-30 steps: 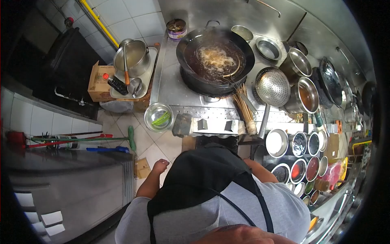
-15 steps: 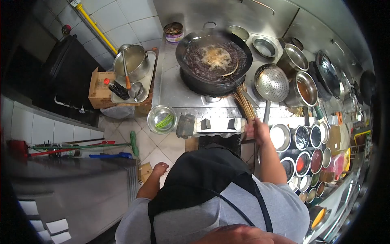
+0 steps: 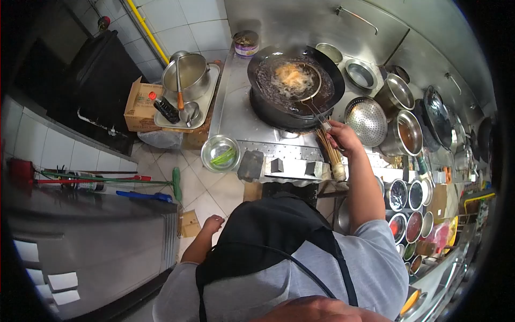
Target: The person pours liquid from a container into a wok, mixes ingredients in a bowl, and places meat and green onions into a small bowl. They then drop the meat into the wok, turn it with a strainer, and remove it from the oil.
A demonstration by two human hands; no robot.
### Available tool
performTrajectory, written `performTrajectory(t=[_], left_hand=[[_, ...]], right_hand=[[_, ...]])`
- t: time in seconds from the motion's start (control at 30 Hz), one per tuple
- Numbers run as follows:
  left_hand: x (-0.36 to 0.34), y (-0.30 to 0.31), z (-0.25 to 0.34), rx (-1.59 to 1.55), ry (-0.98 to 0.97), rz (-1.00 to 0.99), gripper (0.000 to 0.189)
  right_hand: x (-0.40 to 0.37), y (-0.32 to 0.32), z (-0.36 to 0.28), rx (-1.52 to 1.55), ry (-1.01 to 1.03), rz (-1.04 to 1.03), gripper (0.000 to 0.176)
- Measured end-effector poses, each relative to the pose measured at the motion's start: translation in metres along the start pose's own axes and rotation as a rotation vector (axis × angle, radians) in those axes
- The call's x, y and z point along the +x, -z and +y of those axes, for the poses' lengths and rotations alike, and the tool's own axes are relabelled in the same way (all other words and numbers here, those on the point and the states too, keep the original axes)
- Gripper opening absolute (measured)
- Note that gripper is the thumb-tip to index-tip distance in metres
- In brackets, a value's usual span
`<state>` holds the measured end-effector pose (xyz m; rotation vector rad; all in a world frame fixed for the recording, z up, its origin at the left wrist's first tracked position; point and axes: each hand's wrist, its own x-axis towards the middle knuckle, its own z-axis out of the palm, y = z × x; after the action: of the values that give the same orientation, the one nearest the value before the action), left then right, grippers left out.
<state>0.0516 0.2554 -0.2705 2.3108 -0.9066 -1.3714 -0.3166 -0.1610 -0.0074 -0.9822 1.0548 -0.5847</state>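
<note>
My right hand point(image 3: 345, 137) is closed around the handle of a wire skimmer point(image 3: 315, 111). The skimmer's round hoop rests in a black wok point(image 3: 260, 102) of dark, bubbling oil, beside or under a pale golden frying piece point(image 3: 294, 78) whose kind I cannot make out. Just below that hand, a bamboo wok brush point(image 3: 333, 155) leans at the stove front. A perforated metal ladle point(image 3: 366, 121) lies right of the wok. Down at my side hangs my left hand point(image 3: 214, 223), fingers curled, with nothing visible in it.
A glass bowl point(image 3: 220, 153) with green strips sits at the stove's front left. Farther left are a steel pot point(image 3: 185, 78) and a dark bottle point(image 3: 166, 110) on a tray. Several pots and seasoning containers point(image 3: 397, 194) crowd the right side.
My right hand has moved up from beside the wok brush and taken hold of the skimmer handle. The hoop has shifted up toward the frying piece. The camera view has shifted slightly.
</note>
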Motion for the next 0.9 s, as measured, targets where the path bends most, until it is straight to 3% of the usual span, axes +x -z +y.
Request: performTrajectory(t=[0.07,0.13,0.17,0.23,0.27,0.33,0.37,0.43,0.47,0.53,0.77,0.83,0.87,0.9], left_hand=[[0.004,-0.005,-0.035,0.062,-0.008,-0.025,0.029],[0.0,0.0,-0.05,0.843,-0.837,0.096,0.026],[0.002,-0.003,-0.054,0.843,-0.835,0.094,0.026],[-0.005,-0.004,-0.04,0.007,0.136,-0.144,0.023],[0.0,-0.003,-0.046,0.009,0.137,-0.144,0.023],[0.024,-0.007,-0.082,0.881,-1.006,0.15,0.025],[0.025,-0.008,-0.079,0.881,-1.004,0.153,0.025],[0.024,-0.012,-0.064,0.144,-0.29,-0.029,0.029],[0.023,-0.013,-0.051,0.143,-0.289,-0.027,0.029],[0.004,-0.004,-0.001,-0.053,0.056,0.029,0.032],[0.007,-0.012,-0.012,-0.127,0.074,0.047,0.032],[0.01,-0.011,-0.034,0.099,-0.193,-0.008,0.031],[0.013,-0.01,-0.045,0.099,-0.195,-0.01,0.031],[0.017,-0.01,-0.057,0.402,-0.464,0.019,0.03]], right_hand=[[-0.006,0.005,-0.007,-0.069,-0.002,0.009,0.053],[-0.008,0.012,-0.014,-0.218,0.015,0.054,0.052],[-0.007,0.017,-0.019,-0.217,0.013,0.054,0.052],[-0.012,0.019,-0.036,-0.469,0.027,0.081,0.051],[-0.023,0.014,-0.049,-0.565,0.031,0.094,0.053],[-0.017,0.025,-0.055,-0.739,0.13,0.086,0.053],[-0.014,0.028,-0.057,-0.913,0.233,0.078,0.053],[-0.018,0.022,-0.07,-1.01,0.239,0.095,0.052],[-0.016,0.023,-0.074,-1.078,0.263,0.083,0.052],[-0.017,0.021,-0.079,-1.146,0.287,0.07,0.051],[-0.016,0.031,-0.085,-0.786,0.05,0.047,0.049],[-0.015,0.039,-0.08,-0.731,0.004,0.067,0.05],[-0.011,0.046,-0.075,-0.552,-0.045,0.026,0.052],[-0.008,0.051,-0.068,-0.372,-0.093,-0.015,0.055]])
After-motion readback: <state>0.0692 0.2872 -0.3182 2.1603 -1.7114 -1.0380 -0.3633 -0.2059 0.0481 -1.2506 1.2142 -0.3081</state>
